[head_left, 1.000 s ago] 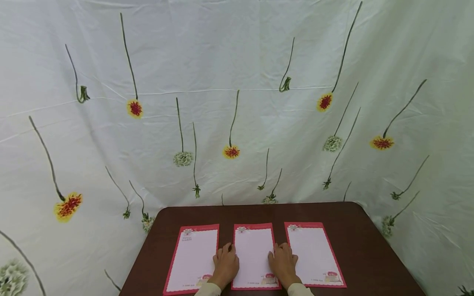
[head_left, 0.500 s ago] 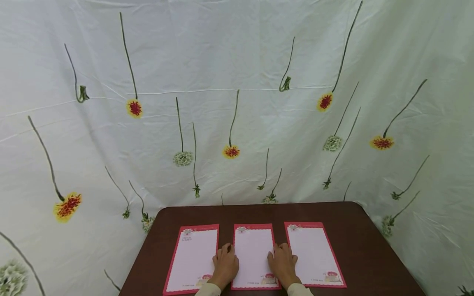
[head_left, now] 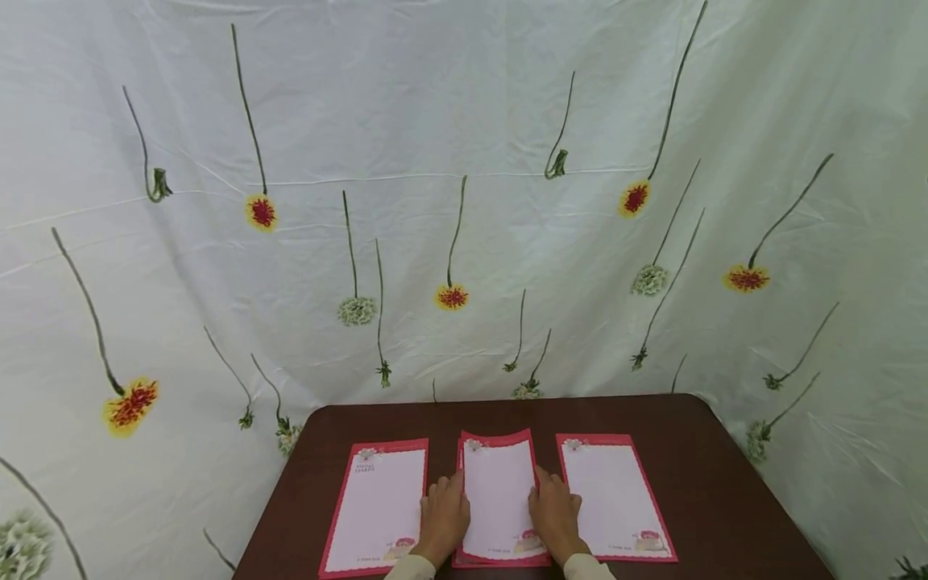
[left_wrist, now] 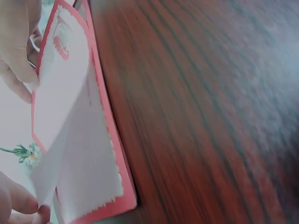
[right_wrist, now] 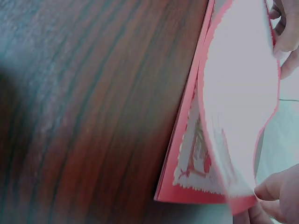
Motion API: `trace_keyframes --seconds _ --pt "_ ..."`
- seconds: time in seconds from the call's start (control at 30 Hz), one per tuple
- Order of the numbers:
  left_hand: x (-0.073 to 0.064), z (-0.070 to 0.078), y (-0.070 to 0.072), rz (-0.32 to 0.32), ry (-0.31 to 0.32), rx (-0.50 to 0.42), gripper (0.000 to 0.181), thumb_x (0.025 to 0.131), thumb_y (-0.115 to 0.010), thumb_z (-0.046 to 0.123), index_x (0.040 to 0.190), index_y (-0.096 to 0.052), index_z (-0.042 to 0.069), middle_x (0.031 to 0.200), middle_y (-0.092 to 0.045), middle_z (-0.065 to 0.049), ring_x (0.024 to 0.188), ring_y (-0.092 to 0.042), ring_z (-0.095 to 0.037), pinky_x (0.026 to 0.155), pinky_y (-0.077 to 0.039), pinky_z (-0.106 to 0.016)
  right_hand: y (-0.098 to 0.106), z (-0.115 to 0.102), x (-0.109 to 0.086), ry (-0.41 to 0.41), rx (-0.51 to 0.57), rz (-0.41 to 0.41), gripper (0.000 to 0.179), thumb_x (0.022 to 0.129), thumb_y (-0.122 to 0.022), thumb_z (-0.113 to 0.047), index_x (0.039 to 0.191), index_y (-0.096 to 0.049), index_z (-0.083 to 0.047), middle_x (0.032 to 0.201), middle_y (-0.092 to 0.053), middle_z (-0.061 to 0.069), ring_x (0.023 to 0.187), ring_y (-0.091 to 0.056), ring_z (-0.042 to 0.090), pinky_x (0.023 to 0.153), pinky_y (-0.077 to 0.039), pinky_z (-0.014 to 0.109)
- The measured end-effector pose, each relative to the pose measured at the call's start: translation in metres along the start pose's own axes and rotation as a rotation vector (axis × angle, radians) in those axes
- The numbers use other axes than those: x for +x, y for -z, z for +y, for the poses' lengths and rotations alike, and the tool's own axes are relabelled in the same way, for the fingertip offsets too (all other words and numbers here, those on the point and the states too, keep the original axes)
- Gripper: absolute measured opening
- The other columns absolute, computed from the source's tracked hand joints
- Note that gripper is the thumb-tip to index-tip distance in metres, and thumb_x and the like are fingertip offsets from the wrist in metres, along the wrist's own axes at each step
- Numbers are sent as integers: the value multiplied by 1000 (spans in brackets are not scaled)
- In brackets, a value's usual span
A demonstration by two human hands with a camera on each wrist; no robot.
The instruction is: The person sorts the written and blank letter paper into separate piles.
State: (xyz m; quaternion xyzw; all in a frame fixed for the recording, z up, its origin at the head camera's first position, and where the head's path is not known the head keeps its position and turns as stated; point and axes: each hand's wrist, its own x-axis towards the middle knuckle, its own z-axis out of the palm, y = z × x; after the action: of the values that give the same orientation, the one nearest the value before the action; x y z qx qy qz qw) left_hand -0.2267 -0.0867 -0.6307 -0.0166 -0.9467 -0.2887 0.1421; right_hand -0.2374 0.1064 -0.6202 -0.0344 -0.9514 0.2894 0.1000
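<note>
Both hands are at the middle notepad, which has red borders and a small cake picture in its lower right corner. Its top sheet (head_left: 496,491) is lifted and bows in the wrist views, and another sheet (right_wrist: 189,156) with the same print lies below. My left hand (head_left: 445,515) pinches the left edge of the lifted sheet between thumb and fingers. At the right edge, my right hand (head_left: 555,511) pinches the same sheet. In the left wrist view a thumb and fingertips (left_wrist: 21,198) hold the sheet's edge.
One matching notepad (head_left: 377,503) lies to the left and another (head_left: 614,491) to the right. All are on a dark brown wooden table (head_left: 710,483). Behind it hangs a white cloth (head_left: 406,121) printed with flowers.
The top sheet of the middle notepad has come up off the stack, its top edge now curved and shifted. The hands have moved slightly; the side notepads have stayed put.
</note>
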Motion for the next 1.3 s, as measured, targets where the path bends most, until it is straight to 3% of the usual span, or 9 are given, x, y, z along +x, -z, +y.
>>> trace_keyframes --seconds 0.07,0.17,0.33,0.5,0.73,1.0,1.13,1.3 --pt "1 -1 -6 43 -43 -2 32 92 -67 5 124 -68 1 89 -61 -11 85 -56 -32 69 -38 -46 4 2 0 9 -12 2 40 94 -75 -10 132 -69 -2 102 -73 16 103 -72 38 79 -44 55" --pt "4 -1 -13 62 -56 -17 34 91 -67 6 125 -68 3 87 -62 -11 83 -58 -33 67 -38 -46 10 5 1 31 -17 22 38 94 -74 -8 131 -69 -2 99 -72 17 99 -73 38 76 -46 55" --pt "6 9 -16 69 -72 -34 41 90 -69 6 130 -67 2 91 -67 -12 87 -63 -35 69 -38 -47 21 12 6 61 -15 66 37 94 -73 -5 130 -69 -1 100 -73 18 99 -73 39 73 -46 55" --pt "7 22 -17 39 -120 -73 43 87 -68 4 130 -65 0 81 -60 -4 82 -62 -32 70 -36 -46 32 23 11 52 -32 98 37 94 -72 -3 131 -69 -1 96 -71 18 95 -72 39 72 -45 54" --pt "12 44 -27 -95 -156 -151 49 87 -63 5 136 -61 -1 88 -57 0 86 -58 -28 77 -39 -48 52 45 16 16 -23 125 38 96 -67 -2 133 -66 2 98 -69 21 96 -70 43 72 -43 54" --pt "18 83 -28 -267 -193 -173 52 92 -67 8 142 -58 -1 113 -67 -12 106 -61 -36 85 -38 -51 77 73 17 -1 -21 185 37 96 -65 0 133 -65 4 97 -68 24 95 -69 45 73 -43 58" --pt "18 96 -32 -287 -243 -151 51 92 -68 12 141 -59 1 122 -68 -17 111 -62 -38 86 -39 -50 88 87 18 -17 -28 196 37 98 -62 -1 134 -64 4 101 -69 27 97 -69 48 73 -42 59" --pt "19 106 -39 -353 -259 -127 50 95 -68 17 141 -60 2 128 -68 -16 115 -62 -36 91 -41 -52 97 101 18 -68 -32 187 38 99 -61 -2 136 -62 5 107 -68 30 103 -67 50 78 -40 61"
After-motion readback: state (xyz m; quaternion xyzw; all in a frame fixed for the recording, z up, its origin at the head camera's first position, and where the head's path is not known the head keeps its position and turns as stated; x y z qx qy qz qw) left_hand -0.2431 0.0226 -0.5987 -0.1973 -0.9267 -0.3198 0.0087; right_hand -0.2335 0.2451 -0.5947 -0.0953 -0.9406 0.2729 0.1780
